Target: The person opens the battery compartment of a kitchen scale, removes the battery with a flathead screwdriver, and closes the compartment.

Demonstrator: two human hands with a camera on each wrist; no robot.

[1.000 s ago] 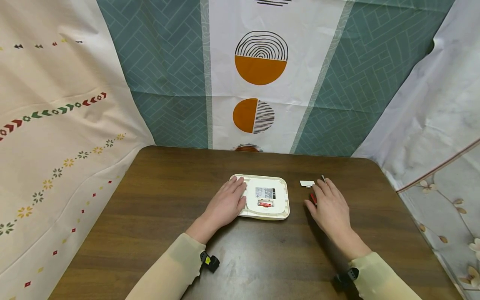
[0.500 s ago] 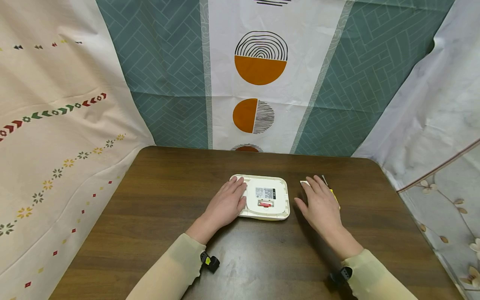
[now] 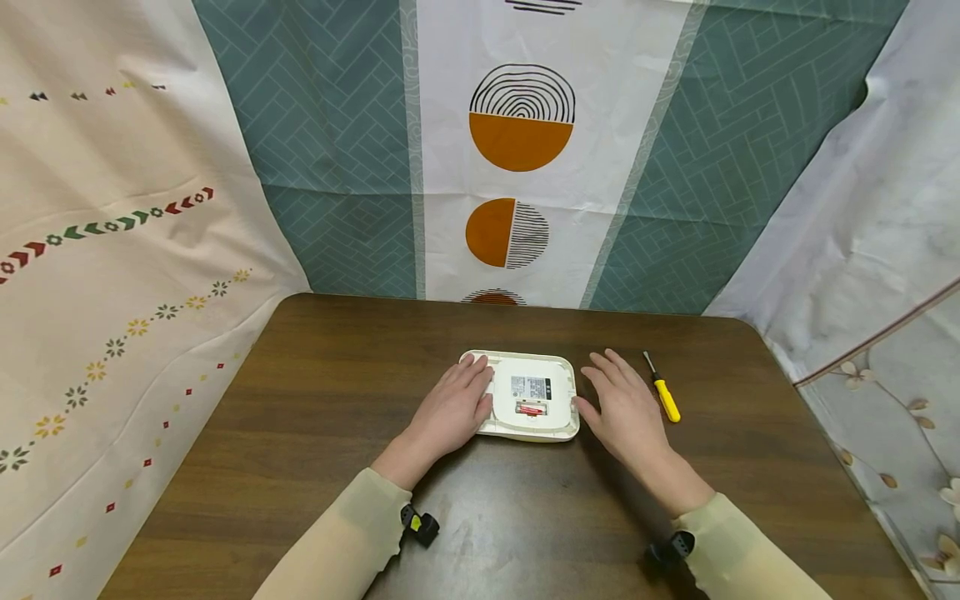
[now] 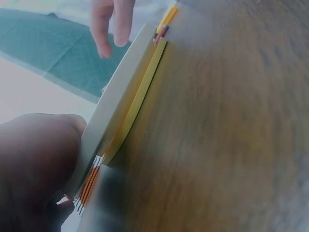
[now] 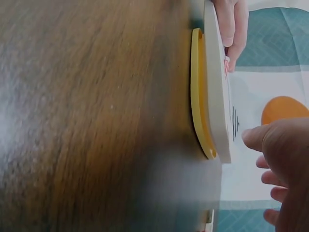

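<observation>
A flat white device (image 3: 561,383) with rounded corners lies label side up. In its uncovered battery compartment sits a red battery (image 3: 531,408). My left hand (image 3: 450,404) rests its fingers on the device's left end. Beside the right edge is my right hand (image 3: 628,412), fingers fairly straight and holding nothing visible. The right wrist view has its thumb apart from the edge, above a yellow lower rim (image 5: 195,92). To the right lies a yellow-handled screwdriver (image 3: 666,402). The small white piece seen earlier is hidden by my right hand in the head view.
A brown wooden table (image 3: 345,375) carries everything. Patterned curtains (image 3: 345,167) hang behind it and at both sides. In the left wrist view a small reddish item (image 4: 161,33) lies near the screwdriver.
My right hand has moved left, from the screwdriver across the small white piece to the device's right edge. The screwdriver is now uncovered. My left hand has stayed still.
</observation>
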